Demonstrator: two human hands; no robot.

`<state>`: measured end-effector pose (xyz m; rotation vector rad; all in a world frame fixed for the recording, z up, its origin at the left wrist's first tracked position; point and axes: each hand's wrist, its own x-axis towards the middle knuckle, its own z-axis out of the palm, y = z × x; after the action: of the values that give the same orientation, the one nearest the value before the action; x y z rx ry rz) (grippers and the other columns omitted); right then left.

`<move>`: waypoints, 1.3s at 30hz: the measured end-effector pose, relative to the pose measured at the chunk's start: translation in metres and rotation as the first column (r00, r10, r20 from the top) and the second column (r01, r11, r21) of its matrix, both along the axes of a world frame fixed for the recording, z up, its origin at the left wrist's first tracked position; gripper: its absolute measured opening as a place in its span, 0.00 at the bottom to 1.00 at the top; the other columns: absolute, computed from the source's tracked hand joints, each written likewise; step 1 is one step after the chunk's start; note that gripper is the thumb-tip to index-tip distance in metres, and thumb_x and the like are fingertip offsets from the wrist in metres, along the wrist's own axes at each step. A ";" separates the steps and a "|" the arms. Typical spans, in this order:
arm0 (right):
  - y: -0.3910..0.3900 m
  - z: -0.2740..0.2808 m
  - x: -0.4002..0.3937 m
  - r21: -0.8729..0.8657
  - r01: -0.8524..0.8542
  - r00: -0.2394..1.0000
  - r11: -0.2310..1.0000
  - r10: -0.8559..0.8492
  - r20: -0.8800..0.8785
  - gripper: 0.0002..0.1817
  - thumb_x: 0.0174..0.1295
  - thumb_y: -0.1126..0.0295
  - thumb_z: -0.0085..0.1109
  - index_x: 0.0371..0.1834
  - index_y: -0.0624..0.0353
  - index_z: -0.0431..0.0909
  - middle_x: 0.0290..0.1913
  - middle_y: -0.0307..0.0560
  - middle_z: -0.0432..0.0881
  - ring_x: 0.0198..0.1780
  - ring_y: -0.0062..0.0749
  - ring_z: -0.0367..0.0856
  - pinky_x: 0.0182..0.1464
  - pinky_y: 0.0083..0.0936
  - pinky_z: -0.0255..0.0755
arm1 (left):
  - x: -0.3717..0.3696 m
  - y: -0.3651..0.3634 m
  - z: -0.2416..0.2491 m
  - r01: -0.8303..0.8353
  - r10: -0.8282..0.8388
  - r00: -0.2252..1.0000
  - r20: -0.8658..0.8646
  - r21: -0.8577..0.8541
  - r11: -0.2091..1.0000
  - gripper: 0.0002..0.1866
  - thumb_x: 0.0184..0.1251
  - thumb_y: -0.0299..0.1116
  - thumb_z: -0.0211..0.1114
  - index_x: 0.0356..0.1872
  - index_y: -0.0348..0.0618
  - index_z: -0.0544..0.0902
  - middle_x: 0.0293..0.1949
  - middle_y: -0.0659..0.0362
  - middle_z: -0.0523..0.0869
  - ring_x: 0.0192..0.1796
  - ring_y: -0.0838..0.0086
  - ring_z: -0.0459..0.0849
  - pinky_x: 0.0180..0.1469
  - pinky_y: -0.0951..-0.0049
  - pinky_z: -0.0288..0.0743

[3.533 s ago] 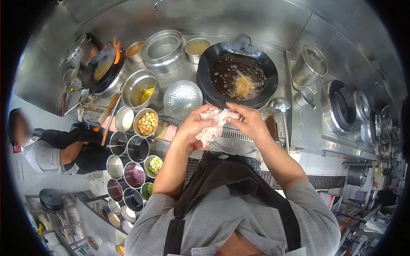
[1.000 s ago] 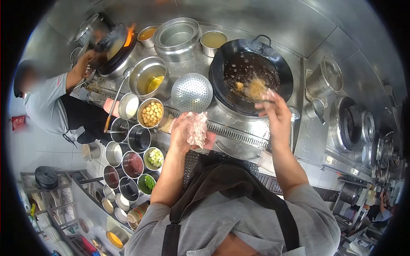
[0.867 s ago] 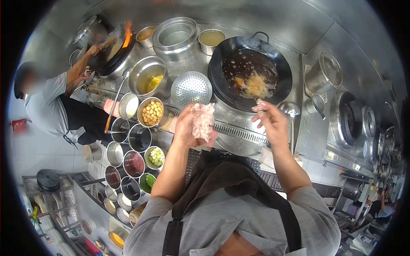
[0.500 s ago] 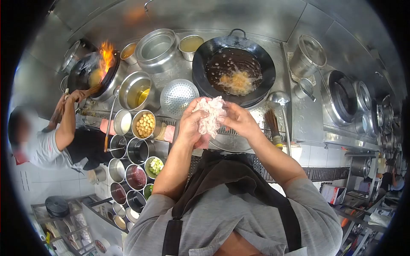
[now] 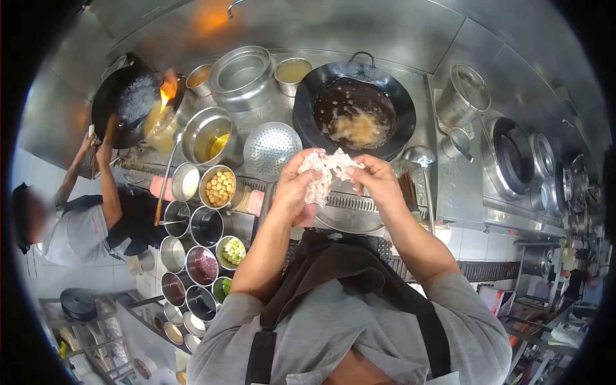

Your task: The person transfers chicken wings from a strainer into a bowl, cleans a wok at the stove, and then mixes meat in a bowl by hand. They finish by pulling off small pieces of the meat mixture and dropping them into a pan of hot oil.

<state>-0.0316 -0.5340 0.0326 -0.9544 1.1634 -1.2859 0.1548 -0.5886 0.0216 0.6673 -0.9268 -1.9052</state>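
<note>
A pale pink clump of floury-looking raw meat (image 5: 322,181) is held between my two hands, just in front of the black wok. My left hand (image 5: 293,190) grips the bulk of it, with the thumb on top. My right hand (image 5: 378,181) pinches a smaller part that stretches out from the clump. Beyond my hands, the wok (image 5: 401,106) holds dark oil, where golden food (image 5: 359,130) fries amid bubbles. Left of the wok lies a round perforated skimmer (image 5: 272,146).
A metal ladle (image 5: 420,156) and a bamboo brush (image 5: 409,191) rest at right. Pots and a bowl of round golden pieces (image 5: 220,187) stand at left, above several ingredient tins (image 5: 202,265). A co-worker (image 5: 77,224) handles another wok (image 5: 106,106) beside a flame (image 5: 168,90).
My hands have moved apart, and the right one draws part of the meat away from the clump. At left, the co-worker's arms and wok have shifted, and the flame is smaller.
</note>
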 end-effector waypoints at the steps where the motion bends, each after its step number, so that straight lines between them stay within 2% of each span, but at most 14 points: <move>1: 0.002 0.004 -0.001 0.005 0.003 1.000 1.000 -0.003 -0.013 0.07 0.59 0.71 0.61 0.37 0.62 0.79 0.19 0.33 0.74 0.21 0.15 0.70 0.23 0.16 0.64 | 0.004 -0.003 -0.002 0.015 -0.016 1.000 0.021 0.008 1.000 0.22 0.50 0.16 0.58 0.51 0.37 0.77 0.46 0.55 0.82 0.48 0.71 0.81 0.52 0.71 0.75; 8: 0.002 0.007 -0.007 -0.076 -0.056 0.998 0.996 0.053 -0.034 0.07 0.58 0.71 0.61 0.36 0.62 0.78 0.19 0.34 0.74 0.20 0.15 0.70 0.23 0.16 0.64 | 0.009 -0.003 0.005 0.032 -0.033 0.999 -0.029 -0.018 0.999 0.19 0.53 0.19 0.60 0.49 0.38 0.79 0.43 0.58 0.84 0.44 0.76 0.82 0.48 0.75 0.76; 10: 0.002 0.010 -0.005 -0.067 -0.093 0.985 0.993 0.082 -0.155 0.07 0.58 0.70 0.60 0.36 0.62 0.78 0.18 0.34 0.74 0.20 0.15 0.70 0.23 0.15 0.64 | 0.003 0.003 0.022 0.136 -0.126 0.985 0.121 -0.074 0.988 0.18 0.51 0.20 0.62 0.47 0.35 0.78 0.46 0.56 0.83 0.48 0.73 0.81 0.52 0.74 0.74; 14: -0.001 0.010 -0.003 -0.028 -0.110 0.975 0.994 0.102 -0.197 0.07 0.58 0.70 0.59 0.35 0.62 0.78 0.18 0.34 0.74 0.19 0.14 0.71 0.21 0.15 0.63 | -0.004 -0.002 0.003 0.229 -0.197 0.931 0.309 -0.072 0.971 0.15 0.52 0.25 0.67 0.44 0.36 0.80 0.39 0.60 0.84 0.39 0.79 0.81 0.43 0.78 0.73; 16: 0.001 0.008 -0.007 -0.012 -0.142 0.966 0.990 0.135 -0.221 0.07 0.58 0.70 0.59 0.35 0.62 0.78 0.18 0.34 0.74 0.19 0.14 0.70 0.20 0.15 0.62 | -0.007 -0.005 0.002 0.217 -0.174 0.933 0.317 -0.106 0.970 0.13 0.52 0.25 0.66 0.41 0.37 0.81 0.34 0.62 0.84 0.34 0.81 0.80 0.38 0.80 0.72; 18: 0.003 0.002 -0.010 -0.002 -0.147 0.969 0.989 0.143 -0.201 0.07 0.58 0.70 0.59 0.35 0.62 0.78 0.18 0.34 0.74 0.19 0.14 0.70 0.20 0.15 0.61 | -0.009 -0.007 0.001 0.191 -0.056 0.844 0.534 -0.201 0.961 0.10 0.52 0.26 0.65 0.37 0.37 0.83 0.31 0.62 0.84 0.32 0.82 0.79 0.35 0.79 0.72; 22: 0.009 0.009 -0.008 0.029 -0.132 0.983 0.991 0.134 -0.126 0.06 0.58 0.70 0.59 0.33 0.61 0.79 0.19 0.35 0.74 0.18 0.14 0.70 0.19 0.15 0.61 | -0.015 -0.011 -0.011 0.177 0.062 0.756 0.652 -0.294 0.939 0.08 0.52 0.26 0.64 0.34 0.38 0.84 0.27 0.63 0.84 0.29 0.82 0.78 0.33 0.79 0.72; 24: 0.013 0.009 -0.010 0.016 -0.109 0.992 0.994 0.110 -0.067 0.06 0.58 0.71 0.58 0.34 0.61 0.78 0.20 0.36 0.75 0.19 0.15 0.70 0.20 0.15 0.62 | -0.016 -0.013 -0.015 0.105 0.220 0.667 0.711 -0.383 0.918 0.10 0.49 0.30 0.67 0.33 0.35 0.85 0.25 0.59 0.85 0.29 0.81 0.81 0.33 0.77 0.74; 28: 0.020 0.008 -0.015 -0.051 -0.001 1.000 0.999 0.002 0.008 0.08 0.60 0.72 0.58 0.40 0.62 0.76 0.21 0.37 0.75 0.21 0.17 0.71 0.22 0.15 0.65 | -0.005 -0.025 -0.024 -0.003 0.174 0.764 0.622 -0.266 0.964 0.08 0.52 0.28 0.66 0.33 0.36 0.84 0.26 0.60 0.85 0.28 0.81 0.81 0.32 0.77 0.74; 30: 0.021 0.008 -0.019 -0.067 -0.020 1.000 0.998 0.020 -0.006 0.10 0.62 0.70 0.59 0.43 0.63 0.75 0.22 0.37 0.75 0.22 0.19 0.73 0.25 0.16 0.69 | 0.001 -0.020 -0.015 -0.055 0.098 0.888 0.449 -0.109 0.993 0.07 0.55 0.23 0.61 0.35 0.35 0.82 0.29 0.60 0.84 0.29 0.81 0.80 0.31 0.79 0.72; 32: 0.017 -0.002 -0.021 -0.125 -0.011 1.000 0.992 0.013 0.020 0.11 0.62 0.68 0.57 0.41 0.65 0.73 0.27 0.43 0.79 0.23 0.23 0.75 0.27 0.20 0.75 | 0.005 -0.020 -0.017 -0.041 0.072 0.919 0.387 -0.087 0.995 0.07 0.55 0.21 0.59 0.36 0.35 0.81 0.30 0.60 0.84 0.28 0.79 0.81 0.31 0.79 0.73; 34: 0.005 -0.013 -0.021 -0.089 0.057 0.998 0.994 -0.056 0.008 0.11 0.63 0.66 0.57 0.39 0.63 0.73 0.30 0.45 0.80 0.23 0.27 0.78 0.28 0.22 0.78 | 0.003 -0.018 -0.017 -0.081 0.078 0.954 0.291 -0.003 0.997 0.07 0.55 0.21 0.59 0.36 0.35 0.81 0.30 0.60 0.84 0.28 0.78 0.81 0.31 0.79 0.74; 36: -0.002 -0.024 -0.021 0.176 0.311 0.908 0.934 -0.347 0.234 0.08 0.63 0.66 0.57 0.36 0.60 0.72 0.33 0.47 0.81 0.26 0.33 0.82 0.28 0.24 0.79 | 0.003 -0.017 -0.022 -0.067 0.061 0.961 0.268 0.013 0.998 0.08 0.55 0.21 0.59 0.36 0.36 0.80 0.30 0.60 0.83 0.27 0.78 0.81 0.30 0.78 0.74; 39: 0.000 -0.031 -0.020 0.187 0.337 0.881 0.923 -0.379 0.284 0.07 0.61 0.69 0.58 0.33 0.58 0.71 0.33 0.49 0.81 0.28 0.37 0.84 0.28 0.26 0.80 | 0.006 -0.012 -0.026 -0.056 0.032 0.961 0.275 0.078 0.995 0.07 0.55 0.21 0.59 0.36 0.37 0.80 0.30 0.60 0.83 0.27 0.78 0.80 0.29 0.78 0.74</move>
<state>-0.0515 -0.5337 0.0012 -0.4192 1.1864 -1.5685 0.1609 -0.6006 -0.0047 1.0141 -0.9962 -1.8499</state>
